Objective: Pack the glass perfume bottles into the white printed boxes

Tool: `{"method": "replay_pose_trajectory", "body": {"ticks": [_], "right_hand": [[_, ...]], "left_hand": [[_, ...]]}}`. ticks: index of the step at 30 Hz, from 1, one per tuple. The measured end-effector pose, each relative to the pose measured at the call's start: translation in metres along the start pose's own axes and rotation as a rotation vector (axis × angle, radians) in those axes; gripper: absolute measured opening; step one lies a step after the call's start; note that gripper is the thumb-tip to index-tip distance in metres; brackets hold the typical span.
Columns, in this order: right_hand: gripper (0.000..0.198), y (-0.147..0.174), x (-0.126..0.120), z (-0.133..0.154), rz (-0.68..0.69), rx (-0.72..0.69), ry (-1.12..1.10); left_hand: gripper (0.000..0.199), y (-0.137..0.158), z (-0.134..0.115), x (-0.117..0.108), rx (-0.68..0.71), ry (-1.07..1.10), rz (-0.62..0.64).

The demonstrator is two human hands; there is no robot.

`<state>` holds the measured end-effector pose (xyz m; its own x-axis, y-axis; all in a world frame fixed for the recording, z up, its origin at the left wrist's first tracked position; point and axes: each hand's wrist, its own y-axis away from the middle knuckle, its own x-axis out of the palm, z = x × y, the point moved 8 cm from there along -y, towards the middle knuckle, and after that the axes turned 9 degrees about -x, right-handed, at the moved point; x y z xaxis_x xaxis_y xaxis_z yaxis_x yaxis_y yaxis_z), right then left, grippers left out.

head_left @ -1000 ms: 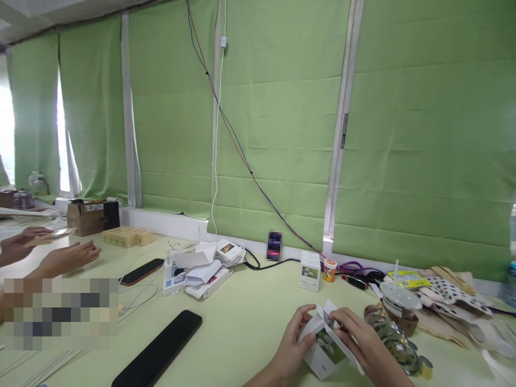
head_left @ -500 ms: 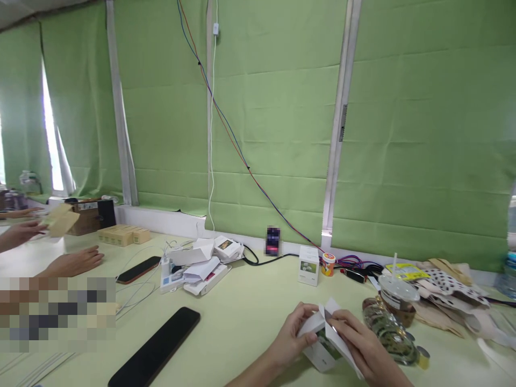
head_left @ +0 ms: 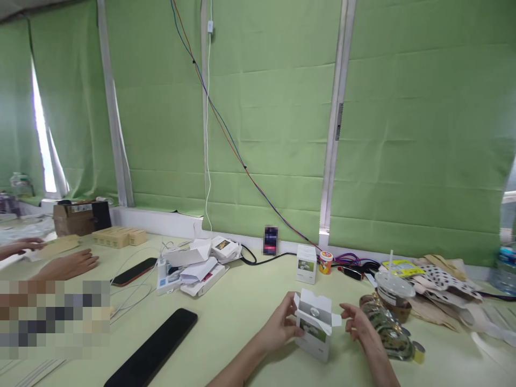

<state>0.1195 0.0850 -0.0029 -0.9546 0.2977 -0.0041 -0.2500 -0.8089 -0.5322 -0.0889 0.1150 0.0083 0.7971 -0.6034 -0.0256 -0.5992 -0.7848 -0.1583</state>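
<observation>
A small white carton with a green picture on its front stands on the table, its top flaps raised. Inside its opening shows a round silvery top; the rest of that item is hidden. My left hand grips the carton from the left, thumb on the front face. Just off the carton's right side, my right hand hovers with bent fingers apart and nothing in it. Several clear containers with gold-coloured caps lie close to the right of that hand.
A closed white carton and an orange tub stand behind. On the right are a lidded cup and fabric scraps. Leftward lie a black phone-like slab, white boxes and a co-worker's hand.
The carton now stands more upright with its flaps spread open. My right hand has let go of it and moved right. The co-worker's yellowish flat piece has come down to the table.
</observation>
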Motion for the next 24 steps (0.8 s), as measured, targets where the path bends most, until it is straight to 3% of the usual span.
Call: {"method": "replay_pose_trajectory", "body": {"ticks": [3,6,12,19,24], "right_hand": [[0.068,0.003,0.010,-0.024,0.002,0.142,-0.177],[0.055,0.012,0.019,-0.022,0.035,0.186,-0.266],[0.042,0.019,0.013,0.008,0.062,0.158,-0.199],[0.038,0.017,0.015,0.020,0.070,0.095,-0.181],[0.031,0.018,0.012,0.032,0.022,-0.011,-0.144]], "left_hand": [[0.061,0.003,-0.002,0.007,0.013,-0.086,-0.030],[0.066,0.005,-0.004,0.015,0.028,-0.152,-0.028],[0.065,0.006,-0.001,0.019,0.028,-0.185,-0.032],[0.073,0.005,0.002,0.018,0.010,-0.132,-0.063],[0.066,0.005,-0.002,0.020,0.030,-0.132,-0.075]]}}
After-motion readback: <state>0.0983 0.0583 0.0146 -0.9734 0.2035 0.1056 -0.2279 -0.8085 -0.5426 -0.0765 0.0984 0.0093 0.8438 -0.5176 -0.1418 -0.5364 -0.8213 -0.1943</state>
